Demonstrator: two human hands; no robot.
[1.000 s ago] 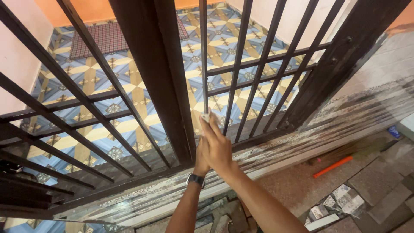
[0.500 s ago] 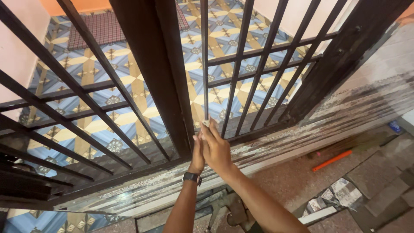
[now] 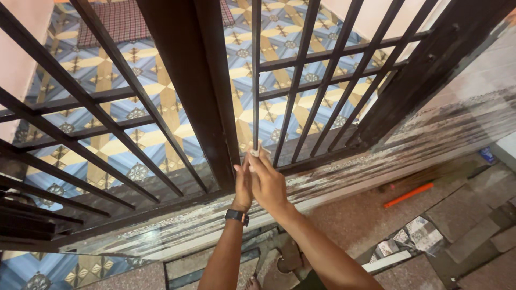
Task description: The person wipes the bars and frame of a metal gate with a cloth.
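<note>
A dark metal gate with slanting vertical bars fills the view. My right hand (image 3: 269, 185) pinches a small pale pad (image 3: 255, 152) against one thin bar (image 3: 256, 80), low down near the gate's bottom rail (image 3: 317, 157). My left hand (image 3: 242, 185), with a black watch (image 3: 236, 216) on the wrist, lies tight against the right hand beside the thick dark post (image 3: 199, 80). Its fingers point up along the bar, and its grip is hidden.
Behind the gate lies a blue and yellow patterned tile floor (image 3: 161, 102) with a checked mat (image 3: 121, 21). A worn stone sill (image 3: 376, 166) runs under the gate. An orange stick (image 3: 407, 195), broken tile pieces (image 3: 408, 241) and a small blue object (image 3: 488, 156) lie at the right.
Both hands have slid a little down the thin bar with the pale pad, closer to the bottom rail. The view has tipped slightly.
</note>
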